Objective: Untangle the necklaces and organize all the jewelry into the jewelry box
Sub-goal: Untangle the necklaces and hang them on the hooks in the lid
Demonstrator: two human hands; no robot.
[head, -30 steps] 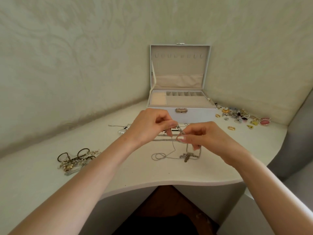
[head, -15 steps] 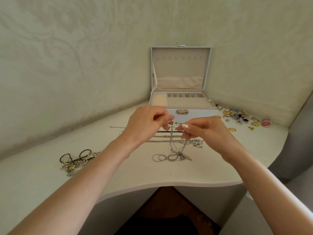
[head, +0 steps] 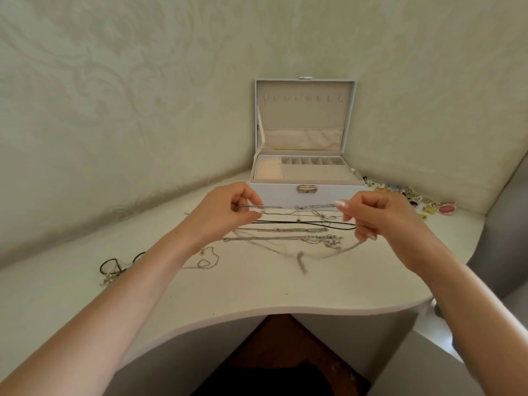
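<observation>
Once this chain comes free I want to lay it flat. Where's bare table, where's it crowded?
Bare: the front strip of the table, between the laid-out necklaces and the near edge; and back left, between wall, box and left pile. Crowded: just in front of the box, under the chain, and right of the box, where small pieces lie.

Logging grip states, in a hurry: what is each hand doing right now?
Left hand: pinching one end of the silver necklace chain.
Right hand: pinching the other end of the same chain, which is stretched between the two hands.
</observation>
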